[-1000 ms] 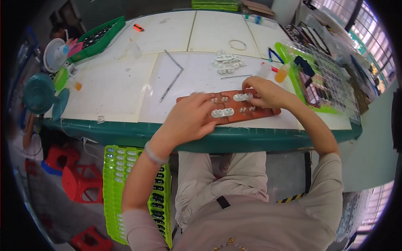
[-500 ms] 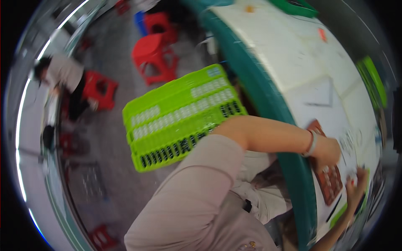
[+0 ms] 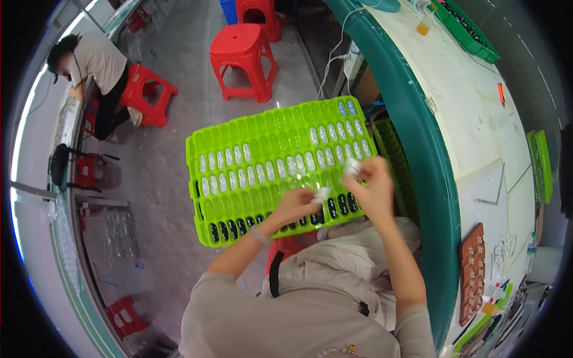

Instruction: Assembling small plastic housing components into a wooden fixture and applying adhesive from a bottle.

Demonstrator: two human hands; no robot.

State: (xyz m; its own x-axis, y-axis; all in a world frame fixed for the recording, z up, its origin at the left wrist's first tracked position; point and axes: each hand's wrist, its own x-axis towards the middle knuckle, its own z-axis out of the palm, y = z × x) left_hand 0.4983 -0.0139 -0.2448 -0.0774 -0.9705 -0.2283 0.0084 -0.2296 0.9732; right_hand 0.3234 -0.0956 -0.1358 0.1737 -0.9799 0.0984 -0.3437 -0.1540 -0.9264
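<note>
Both hands are over a lime-green slotted tray [image 3: 279,141]. My left hand [image 3: 293,206] pinches a small white oval piece [image 3: 322,194] above the lower rows. To its right and slightly higher, my right hand [image 3: 373,188] grips another small white piece [image 3: 353,167], blurred and partly covered by the fingers. Rows of white oval pieces [image 3: 261,173] fill many slots. Along the near edge run black oval pieces [image 3: 224,231], and two pale blue ones [image 3: 347,108] sit at the far right corner.
A curved white table [image 3: 441,77] with a green padded edge [image 3: 412,119] stands at the right, bearing a brown board [image 3: 472,274] with small white parts. Red stools [image 3: 242,51] stand beyond the tray. A seated person [image 3: 98,65] works at the far left bench.
My hands have left the table at the right and come over the green tray, now with white pieces in them. The view has shifted, showing more of the tray.
</note>
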